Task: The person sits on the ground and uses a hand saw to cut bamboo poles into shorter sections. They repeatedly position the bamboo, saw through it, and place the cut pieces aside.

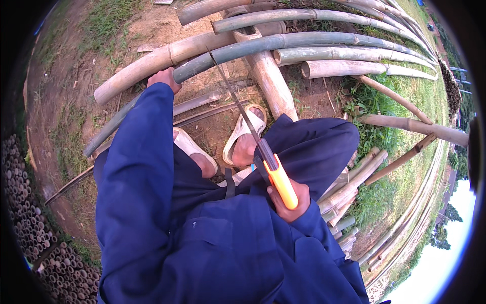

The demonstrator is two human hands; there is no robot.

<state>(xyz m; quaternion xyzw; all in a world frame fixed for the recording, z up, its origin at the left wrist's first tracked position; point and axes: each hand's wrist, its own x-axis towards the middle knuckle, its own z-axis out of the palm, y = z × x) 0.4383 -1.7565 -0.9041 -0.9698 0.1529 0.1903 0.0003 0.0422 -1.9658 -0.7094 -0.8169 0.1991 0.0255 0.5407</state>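
At nine o'clock, along the far left rim, lies a stack of cut bamboo pieces (23, 202), seen end-on as small round openings, well apart from the work. Moving toward the centre, the left hand (163, 78), coming out of a long blue sleeve (136, 167), sits at about eleven o'clock with its fingers closed over a green bamboo pole (283, 43); the hand presses on the pole near its lower left stretch, and the pole runs from roughly eight o'clock up and across to two o'clock. Just above it, touching or nearly so, lies a paler, thicker bamboo pole (152, 61). Below the pole, near the centre, two feet in pale sandals (243, 134) rest on bare brown dirt among thin split strips. A hand saw (243, 114) slants from the green pole at twelve o'clock down toward the centre, its narrow dark blade meeting the pole's lower edge just right of the left hand. The right hand (288, 200), at about five o'clock from the centre, is wrapped tight around the saw's orange handle (282, 185), held above the blue-clad knee. Further right, from one to three o'clock, more long bamboo poles (354, 68) lie side by side on grass, and a bundle of shorter stems (349, 187) sits at four o'clock.
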